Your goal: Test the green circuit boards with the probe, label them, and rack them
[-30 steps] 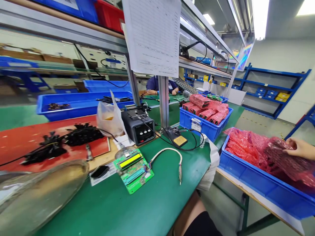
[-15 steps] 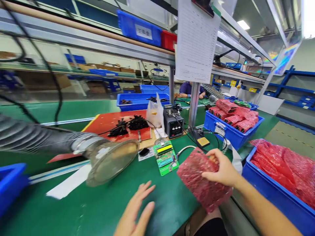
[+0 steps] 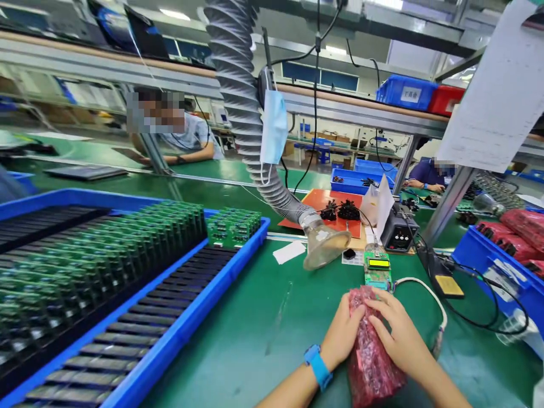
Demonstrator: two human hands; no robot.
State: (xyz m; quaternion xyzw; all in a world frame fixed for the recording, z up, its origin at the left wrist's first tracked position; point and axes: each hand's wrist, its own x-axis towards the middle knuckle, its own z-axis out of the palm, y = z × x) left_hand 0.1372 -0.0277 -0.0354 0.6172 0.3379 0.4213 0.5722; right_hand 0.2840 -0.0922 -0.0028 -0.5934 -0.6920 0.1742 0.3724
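Both my hands hold a stack of red bubble-wrap bags (image 3: 370,357) upright on the green bench mat, low and right of centre. My left hand (image 3: 342,334), with a blue watch on the wrist, presses its left side with curled fingers. My right hand (image 3: 397,334) lies over the top and right side, fingers closed on it. Just beyond the bags lies a green circuit board with a yellow display (image 3: 378,268) and a white cable (image 3: 429,294).
A large blue tray (image 3: 199,314) with rows of green boards and black slots fills the left. A grey fume hose with a clear funnel (image 3: 323,246) hangs in the middle. Blue bins of red bags (image 3: 488,263) stand right, beside a black soldering station (image 3: 399,235). Other people sit behind.
My view swung left, bringing the large tray into sight. My right hand carried the red bags from the right bin to the mat, and my left hand closed on them.
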